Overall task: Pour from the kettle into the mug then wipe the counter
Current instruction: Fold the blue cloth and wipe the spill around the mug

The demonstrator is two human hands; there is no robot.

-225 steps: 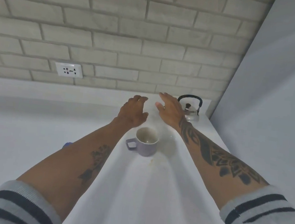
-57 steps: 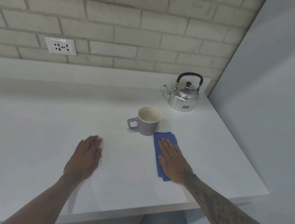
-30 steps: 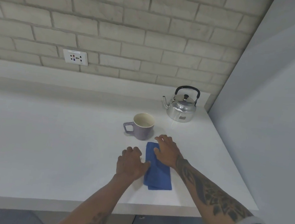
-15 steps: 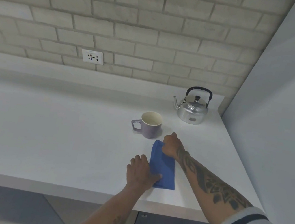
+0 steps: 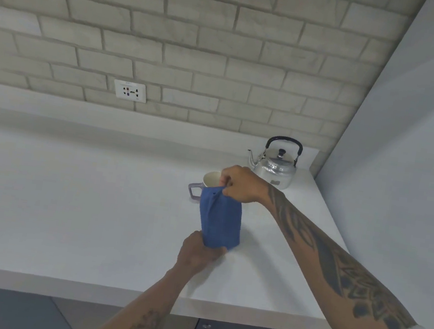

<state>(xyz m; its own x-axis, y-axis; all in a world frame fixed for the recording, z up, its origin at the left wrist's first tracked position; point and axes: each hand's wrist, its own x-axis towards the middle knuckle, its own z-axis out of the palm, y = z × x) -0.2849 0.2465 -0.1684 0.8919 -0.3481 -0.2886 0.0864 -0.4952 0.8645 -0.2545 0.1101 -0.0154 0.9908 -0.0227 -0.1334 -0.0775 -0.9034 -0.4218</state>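
Observation:
A blue cloth [image 5: 220,219] hangs lifted off the white counter [image 5: 70,208], held at both ends. My right hand [image 5: 241,184] pinches its upper end, and my left hand [image 5: 198,251] grips its lower end near the counter surface. Behind the cloth stands a purple mug [image 5: 209,184] with a cream inside, handle to the left, partly hidden by the cloth and my right hand. A shiny metal kettle [image 5: 275,167] with a black handle stands upright at the back right corner, spout pointing left.
A brick wall with a white socket plate [image 5: 130,91] runs along the back. A pale wall [image 5: 411,163] closes the counter's right side. The counter's front edge [image 5: 81,290] lies near me, with grey cabinet doors below.
The cloth lay flat on the counter under both hands half a second ago; now both hands have raised it, my right hand lifting the far end up in front of the mug.

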